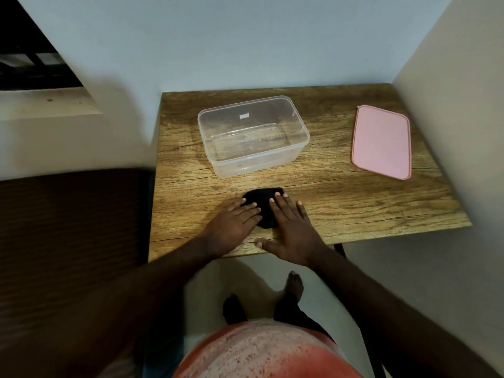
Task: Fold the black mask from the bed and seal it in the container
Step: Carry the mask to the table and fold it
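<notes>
Now: left hand (pixel 234 222) and right hand (pixel 289 230) both lie flat with fingers straight, pressing on the black mask (pixel 263 197); neither grips it. Mask sits on the wooden table (pixel 354 200), on the person's side of the clear plastic container (pixel 245 165), near its front wall but not touching. Left fingers cover the mask's left part, right fingers its right; dark cloth shows between and past the fingertips. Pink lid (pixel 381 141) lies right of the container, well apart.

Risks, as judged: cloth may spring open once the palms lift, undoing the fold. Ear loops are hidden and might trail over the container's rim, stopping the lid from seating.
</notes>
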The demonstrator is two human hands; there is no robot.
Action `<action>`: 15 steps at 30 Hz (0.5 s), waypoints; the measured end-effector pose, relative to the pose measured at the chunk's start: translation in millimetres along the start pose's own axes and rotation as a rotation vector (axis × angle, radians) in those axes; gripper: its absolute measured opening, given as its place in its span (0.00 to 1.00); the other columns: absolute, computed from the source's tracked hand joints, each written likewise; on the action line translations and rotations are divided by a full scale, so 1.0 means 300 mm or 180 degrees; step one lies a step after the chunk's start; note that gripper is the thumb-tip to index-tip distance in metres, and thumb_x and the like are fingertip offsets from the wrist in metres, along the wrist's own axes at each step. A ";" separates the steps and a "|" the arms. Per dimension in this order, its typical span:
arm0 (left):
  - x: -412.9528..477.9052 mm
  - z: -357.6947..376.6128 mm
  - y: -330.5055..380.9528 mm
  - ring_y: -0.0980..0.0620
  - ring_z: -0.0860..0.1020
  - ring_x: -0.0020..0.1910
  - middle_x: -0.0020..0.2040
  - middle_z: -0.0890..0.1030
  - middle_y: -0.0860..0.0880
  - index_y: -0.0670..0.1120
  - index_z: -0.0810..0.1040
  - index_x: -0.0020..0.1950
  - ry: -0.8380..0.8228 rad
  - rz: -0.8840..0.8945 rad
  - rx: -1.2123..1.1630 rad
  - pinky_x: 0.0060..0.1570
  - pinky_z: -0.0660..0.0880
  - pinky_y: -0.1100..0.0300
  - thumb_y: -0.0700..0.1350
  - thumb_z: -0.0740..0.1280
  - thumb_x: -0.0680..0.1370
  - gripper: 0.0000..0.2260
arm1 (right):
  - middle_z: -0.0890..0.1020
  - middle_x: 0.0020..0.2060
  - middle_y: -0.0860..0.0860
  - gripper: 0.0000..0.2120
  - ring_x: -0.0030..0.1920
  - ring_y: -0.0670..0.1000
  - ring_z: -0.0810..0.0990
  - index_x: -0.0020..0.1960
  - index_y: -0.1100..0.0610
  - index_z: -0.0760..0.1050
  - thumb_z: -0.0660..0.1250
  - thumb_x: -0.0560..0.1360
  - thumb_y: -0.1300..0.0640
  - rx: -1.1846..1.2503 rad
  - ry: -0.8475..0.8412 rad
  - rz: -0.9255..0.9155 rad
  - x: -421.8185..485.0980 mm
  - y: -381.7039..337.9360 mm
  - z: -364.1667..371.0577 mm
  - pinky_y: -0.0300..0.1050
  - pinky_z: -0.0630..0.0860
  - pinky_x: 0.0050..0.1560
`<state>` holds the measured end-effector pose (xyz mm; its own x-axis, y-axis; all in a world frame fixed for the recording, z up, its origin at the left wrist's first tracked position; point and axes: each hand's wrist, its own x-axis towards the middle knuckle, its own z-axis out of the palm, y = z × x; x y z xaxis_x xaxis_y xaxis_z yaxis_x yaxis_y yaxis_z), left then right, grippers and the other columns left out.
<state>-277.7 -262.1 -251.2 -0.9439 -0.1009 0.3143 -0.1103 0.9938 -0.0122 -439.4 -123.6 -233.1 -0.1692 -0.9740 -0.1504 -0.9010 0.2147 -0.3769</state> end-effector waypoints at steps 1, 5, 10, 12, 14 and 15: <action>0.010 -0.015 -0.001 0.48 0.81 0.56 0.53 0.84 0.45 0.43 0.82 0.55 0.0060 -0.0157 -0.0164 0.62 0.73 0.52 0.46 0.60 0.77 0.14 | 0.48 0.79 0.52 0.45 0.78 0.49 0.39 0.80 0.57 0.50 0.63 0.74 0.33 0.0188 0.0112 -0.0019 -0.003 -0.006 -0.005 0.51 0.35 0.76; 0.030 -0.131 0.004 0.47 0.79 0.48 0.48 0.82 0.45 0.42 0.78 0.56 0.0362 -0.1655 -0.1827 0.50 0.73 0.55 0.47 0.58 0.80 0.13 | 0.78 0.64 0.54 0.19 0.70 0.52 0.70 0.66 0.55 0.76 0.70 0.76 0.54 0.1444 0.0791 0.0201 -0.007 -0.051 -0.052 0.56 0.65 0.71; 0.023 -0.191 -0.009 0.59 0.75 0.40 0.41 0.78 0.51 0.45 0.76 0.49 0.1104 -0.3331 -0.3163 0.37 0.71 0.65 0.46 0.60 0.82 0.08 | 0.83 0.38 0.49 0.05 0.40 0.46 0.82 0.44 0.53 0.78 0.67 0.78 0.60 0.3170 0.0866 0.0814 0.068 -0.141 -0.126 0.42 0.79 0.39; 0.008 -0.166 -0.020 0.54 0.75 0.40 0.39 0.77 0.50 0.44 0.76 0.48 0.1136 -0.3700 -0.2814 0.35 0.68 0.62 0.47 0.60 0.82 0.10 | 0.84 0.39 0.57 0.05 0.35 0.50 0.82 0.46 0.59 0.77 0.66 0.79 0.58 0.3305 0.0578 0.1120 0.106 -0.172 -0.107 0.44 0.78 0.30; -0.019 -0.138 -0.032 0.49 0.78 0.41 0.41 0.79 0.48 0.42 0.76 0.50 0.0956 -0.3834 -0.2296 0.36 0.69 0.60 0.47 0.61 0.81 0.09 | 0.83 0.41 0.62 0.08 0.32 0.52 0.81 0.47 0.62 0.77 0.67 0.79 0.56 0.2967 0.0456 0.1288 0.132 -0.187 -0.064 0.43 0.77 0.28; -0.032 -0.127 -0.036 0.47 0.79 0.41 0.41 0.80 0.47 0.41 0.76 0.51 0.0863 -0.3836 -0.2078 0.36 0.71 0.58 0.47 0.62 0.81 0.09 | 0.84 0.41 0.60 0.09 0.34 0.51 0.81 0.47 0.61 0.78 0.68 0.78 0.55 0.2591 0.0450 0.1290 0.140 -0.189 -0.042 0.45 0.79 0.31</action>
<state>-255.6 -270.2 -217.8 -0.2758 -0.9611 -0.0128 -0.5675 0.1521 0.8092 -400.4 -177.6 -206.5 -0.5061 -0.8015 -0.3185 -0.2120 0.4736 -0.8549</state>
